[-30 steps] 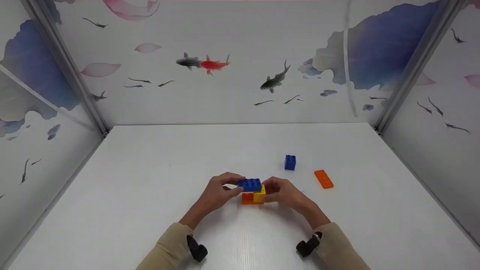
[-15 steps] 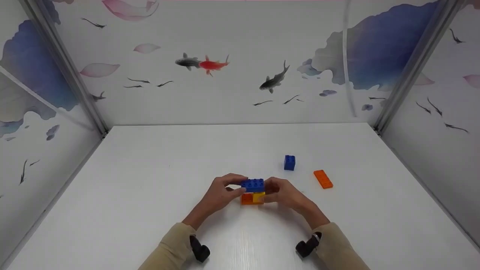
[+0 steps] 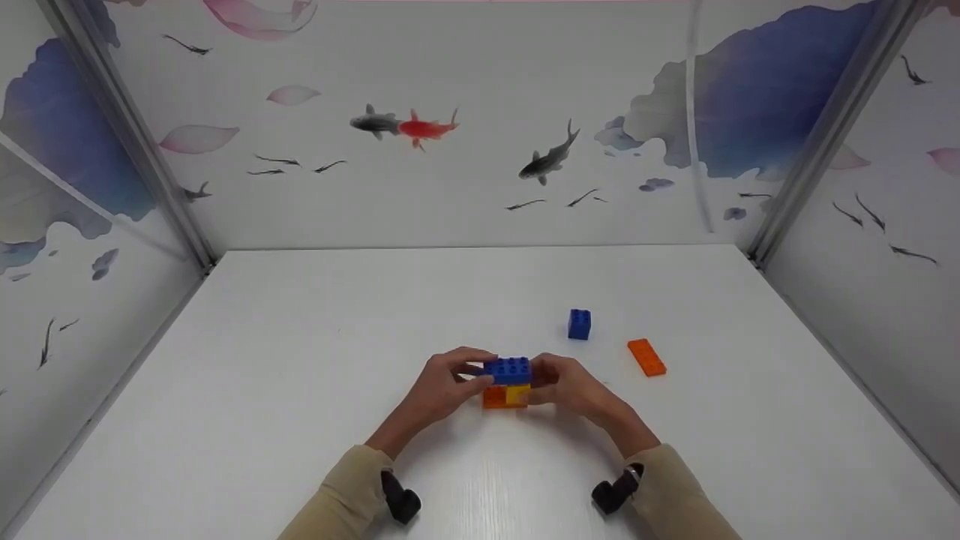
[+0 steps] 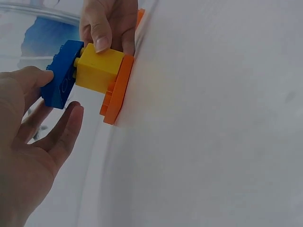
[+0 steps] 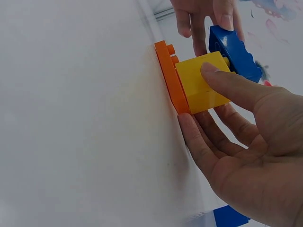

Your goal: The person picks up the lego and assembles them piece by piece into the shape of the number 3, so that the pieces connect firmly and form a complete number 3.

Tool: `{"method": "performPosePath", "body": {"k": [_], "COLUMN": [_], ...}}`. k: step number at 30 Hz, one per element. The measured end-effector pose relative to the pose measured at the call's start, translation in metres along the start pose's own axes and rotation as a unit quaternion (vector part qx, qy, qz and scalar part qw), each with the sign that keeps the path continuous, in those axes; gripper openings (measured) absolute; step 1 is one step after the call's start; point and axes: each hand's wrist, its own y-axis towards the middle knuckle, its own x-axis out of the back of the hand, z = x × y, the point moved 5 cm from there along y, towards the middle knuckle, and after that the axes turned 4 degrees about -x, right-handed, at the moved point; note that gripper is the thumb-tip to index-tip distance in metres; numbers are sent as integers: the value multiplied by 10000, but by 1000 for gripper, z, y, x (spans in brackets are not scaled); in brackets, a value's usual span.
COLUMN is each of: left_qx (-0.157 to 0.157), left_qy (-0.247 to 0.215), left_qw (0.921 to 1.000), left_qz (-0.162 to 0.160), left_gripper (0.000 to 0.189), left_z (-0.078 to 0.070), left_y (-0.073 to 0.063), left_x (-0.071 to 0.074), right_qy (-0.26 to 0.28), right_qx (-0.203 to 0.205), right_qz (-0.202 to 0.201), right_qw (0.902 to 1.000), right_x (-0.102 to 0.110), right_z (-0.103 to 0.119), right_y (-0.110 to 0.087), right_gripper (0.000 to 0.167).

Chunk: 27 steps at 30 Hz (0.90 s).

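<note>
My left hand [image 3: 448,382] pinches a long blue building brick [image 3: 508,370] between thumb and fingers. That brick sits tilted over the studs of a yellow brick [image 5: 201,81], with some of the studs showing in the gap. The yellow brick stands on one end of a flat orange plate brick [image 4: 118,90], whose other studs are bare. My right hand [image 3: 566,386] grips the yellow brick, thumb on its near face and fingers behind. One right fingertip [image 5: 185,119] is at the orange plate's end, near the table.
Beyond my right hand, a smaller blue brick [image 3: 579,325] stands on the white table [image 3: 300,322]. To its right lies another flat orange brick [image 3: 646,357]. Printed panels [image 3: 480,180] enclose the table's back and sides.
My left hand has brought the long blue brick rightward, from the yellow brick's left side to over its top. My right hand has stayed in place on the yellow brick.
</note>
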Motion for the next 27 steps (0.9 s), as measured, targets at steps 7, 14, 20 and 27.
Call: {"method": "performPosePath", "body": {"k": [7,14,20,27], "left_qx": [163,308,348,305], "left_qy": [-204,-328,-357,-270], "left_qw": [9996,9987,9985,9991], "left_qz": [-47,-230,-228,-140], "left_gripper": [34,39,42,43], "left_z": [-1,0,2,2], "left_y": [0,1,-1,0], "left_x": [-3,-6,-6,-6], "right_qy": [-29,-87,-32,-66], "right_qx": [52,91,44,0], "right_qz": [-9,-59,-68,-84], "right_qw": [10000,9999,10000,9999], "right_x": [0,1,0,0], "right_z": [1,2,3,2], "right_y": [-1,-1,-2,-1], "right_gripper": [39,37,37,36]}}
